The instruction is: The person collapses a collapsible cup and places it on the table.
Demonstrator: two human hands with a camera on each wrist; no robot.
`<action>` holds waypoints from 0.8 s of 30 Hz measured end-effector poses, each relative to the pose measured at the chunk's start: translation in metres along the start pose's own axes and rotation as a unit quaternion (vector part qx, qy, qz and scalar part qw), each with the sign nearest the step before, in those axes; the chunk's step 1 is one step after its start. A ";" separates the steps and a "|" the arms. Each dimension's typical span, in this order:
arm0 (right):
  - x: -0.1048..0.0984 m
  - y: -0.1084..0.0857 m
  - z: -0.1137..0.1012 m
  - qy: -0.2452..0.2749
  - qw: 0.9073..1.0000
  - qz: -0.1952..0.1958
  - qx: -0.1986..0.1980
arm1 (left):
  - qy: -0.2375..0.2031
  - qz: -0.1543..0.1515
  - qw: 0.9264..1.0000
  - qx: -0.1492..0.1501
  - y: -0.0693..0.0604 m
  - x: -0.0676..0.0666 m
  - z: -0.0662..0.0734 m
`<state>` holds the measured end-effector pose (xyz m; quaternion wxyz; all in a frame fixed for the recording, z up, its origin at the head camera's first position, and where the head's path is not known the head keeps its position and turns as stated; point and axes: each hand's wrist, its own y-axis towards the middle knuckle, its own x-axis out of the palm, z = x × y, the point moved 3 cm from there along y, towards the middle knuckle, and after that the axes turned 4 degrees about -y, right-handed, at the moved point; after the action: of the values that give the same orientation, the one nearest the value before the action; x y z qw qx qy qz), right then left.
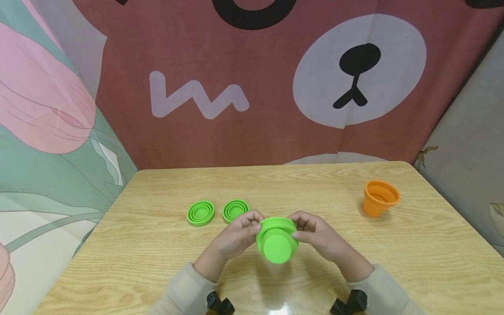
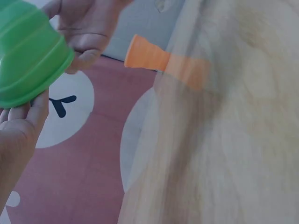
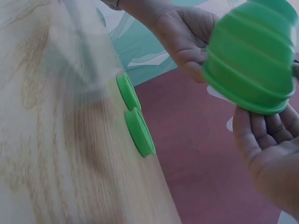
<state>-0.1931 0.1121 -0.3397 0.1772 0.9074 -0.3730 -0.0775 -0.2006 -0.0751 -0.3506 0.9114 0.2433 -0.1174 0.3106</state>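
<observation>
Green and ridged, the cup (image 1: 277,249) is between my hands above the table (image 1: 149,258); my left hand (image 1: 237,236) and right hand (image 1: 320,238) pinch its opposite sides, fingers curled. Beyond my left hand lie a flattened green cup (image 1: 201,213) and a second flattened cup (image 1: 235,211); an orange cup (image 1: 376,206) stands beyond my right.

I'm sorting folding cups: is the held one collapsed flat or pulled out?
Pulled out: both wrist views show the green cup deep and ridged, not flat.
</observation>
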 end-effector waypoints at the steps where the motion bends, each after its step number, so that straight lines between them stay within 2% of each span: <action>1: 0.000 0.000 0.001 0.023 1.000 -0.007 -0.007 | -0.013 0.003 1.000 0.011 0.001 0.000 0.001; 5: 0.000 0.000 0.005 0.095 0.995 -0.032 -0.020 | -0.058 0.015 0.997 0.043 0.003 0.003 0.005; 10: 0.001 0.001 0.006 0.108 0.994 -0.019 -0.021 | -0.083 0.020 0.995 0.059 0.004 0.005 0.008; 18: 0.000 0.001 0.004 0.120 0.992 -0.015 -0.025 | -0.075 0.052 0.994 0.058 0.001 0.004 0.009; 24: 0.000 0.000 0.004 0.099 0.995 0.007 0.006 | -0.055 0.048 0.996 0.056 -0.002 0.002 0.011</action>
<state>-0.1943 0.1116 -0.3431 0.2082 0.9091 -0.3606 0.0162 -0.1984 -0.0811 -0.3418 0.8726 0.3047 -0.1611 0.3459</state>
